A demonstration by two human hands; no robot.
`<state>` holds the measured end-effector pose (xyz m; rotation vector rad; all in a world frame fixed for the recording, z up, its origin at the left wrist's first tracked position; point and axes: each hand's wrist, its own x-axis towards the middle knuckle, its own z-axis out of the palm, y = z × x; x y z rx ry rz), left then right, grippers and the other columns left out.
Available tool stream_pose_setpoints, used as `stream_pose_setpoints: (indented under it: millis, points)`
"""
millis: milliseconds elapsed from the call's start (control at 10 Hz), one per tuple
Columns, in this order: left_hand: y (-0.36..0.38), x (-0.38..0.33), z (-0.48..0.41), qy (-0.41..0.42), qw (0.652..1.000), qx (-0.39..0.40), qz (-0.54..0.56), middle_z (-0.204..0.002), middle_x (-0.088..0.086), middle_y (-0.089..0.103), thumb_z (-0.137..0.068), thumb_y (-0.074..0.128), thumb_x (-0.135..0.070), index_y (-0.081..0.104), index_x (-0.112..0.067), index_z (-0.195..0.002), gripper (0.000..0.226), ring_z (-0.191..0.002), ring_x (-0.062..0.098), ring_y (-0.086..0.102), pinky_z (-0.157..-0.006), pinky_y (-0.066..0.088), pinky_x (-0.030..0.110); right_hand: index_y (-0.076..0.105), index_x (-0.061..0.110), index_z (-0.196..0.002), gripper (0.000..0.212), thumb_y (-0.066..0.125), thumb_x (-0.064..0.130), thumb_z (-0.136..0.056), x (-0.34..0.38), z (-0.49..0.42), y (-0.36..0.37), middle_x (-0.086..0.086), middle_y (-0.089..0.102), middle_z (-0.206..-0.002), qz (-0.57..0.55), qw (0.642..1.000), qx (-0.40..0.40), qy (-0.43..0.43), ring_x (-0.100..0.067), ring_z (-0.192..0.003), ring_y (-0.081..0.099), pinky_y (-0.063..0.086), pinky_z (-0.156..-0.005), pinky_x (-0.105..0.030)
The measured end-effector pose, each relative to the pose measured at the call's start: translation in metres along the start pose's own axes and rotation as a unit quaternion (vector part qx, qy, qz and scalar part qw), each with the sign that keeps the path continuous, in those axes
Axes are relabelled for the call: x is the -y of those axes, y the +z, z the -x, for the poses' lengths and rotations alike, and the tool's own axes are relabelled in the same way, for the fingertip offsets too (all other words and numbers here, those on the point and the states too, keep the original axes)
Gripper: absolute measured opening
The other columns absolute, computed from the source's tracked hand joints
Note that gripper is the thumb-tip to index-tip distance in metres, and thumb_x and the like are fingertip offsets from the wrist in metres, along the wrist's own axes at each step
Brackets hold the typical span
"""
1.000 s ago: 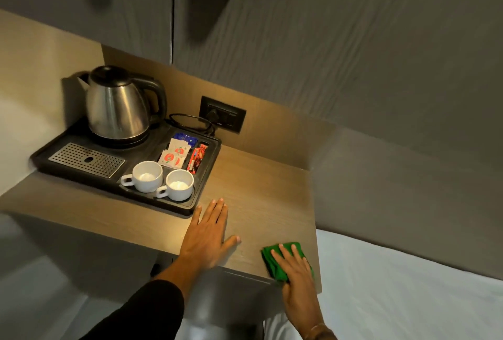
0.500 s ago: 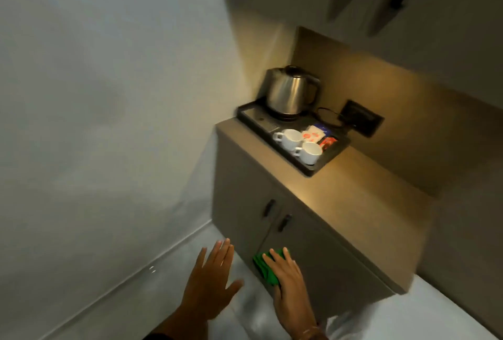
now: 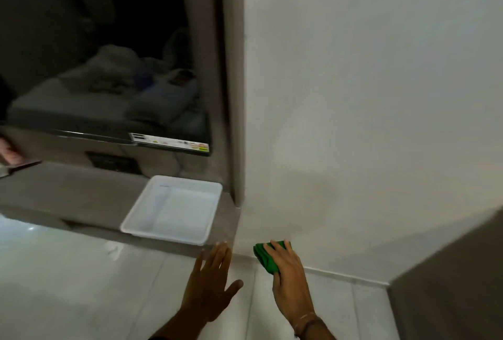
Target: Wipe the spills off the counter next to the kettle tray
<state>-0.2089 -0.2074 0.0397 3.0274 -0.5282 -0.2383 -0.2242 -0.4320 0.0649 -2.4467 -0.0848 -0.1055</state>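
Observation:
My right hand holds a folded green cloth under its fingers, out in the air in front of a white wall. My left hand is spread flat with fingers apart and holds nothing, just left of the cloth hand. The kettle, its tray and the wiped counter are out of view.
A white plastic tray sits at the right end of a low grey shelf. Above the shelf hangs a dark glossy screen with a sticker strip. Pale floor tiles lie below. A grey cabinet corner juts in at the right.
The view has swung left, away from the kettle counter to a low shelf and white wall. Both hands left the counter and now hover in the air, the cloth still in the right.

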Motion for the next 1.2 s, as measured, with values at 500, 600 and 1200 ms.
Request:
stream_pose_setpoints:
  millis: [500,600,1200]
  points:
    - [-0.02,0.281,-0.103,-0.043,0.999,0.03,0.015,-0.172,0.006,-0.017,-0.1,0.013,-0.078,-0.012,-0.019,-0.163,0.09,-0.157,0.03,-0.02,-0.13,-0.005,0.052,0.04,0.031,-0.151,0.054,0.055,0.015,-0.102,0.155,-0.197,0.206,0.004,0.035,-0.163,0.035,0.996,0.079,0.024,-0.025,-0.155,0.018,0.02,-0.126,-0.048]
    - [-0.009,0.302,-0.132,-0.019,0.999,0.044,0.017,-0.172,0.009,-0.016,-0.102,0.015,-0.075,-0.012,-0.017,-0.162,0.088,-0.157,0.03,-0.021,-0.131,0.0,0.053,0.035,0.034,-0.153,0.059,0.057,0.016,-0.101,0.148,-0.224,0.235,0.004,0.026,-0.166,0.1,0.988,0.108,0.037,-0.025,-0.156,0.011,0.01,-0.128,-0.047]
    - [0.01,0.311,-0.145,-0.005,0.998,0.062,0.031,-0.175,0.01,-0.01,-0.102,0.014,-0.074,-0.004,-0.015,-0.166,0.089,-0.159,0.03,-0.016,-0.13,0.006,0.054,-0.008,0.032,-0.159,0.083,0.049,0.04,-0.098,0.144,-0.241,0.272,-0.003,-0.016,-0.17,0.201,0.953,0.221,0.056,-0.035,-0.153,-0.02,-0.009,-0.122,-0.053]
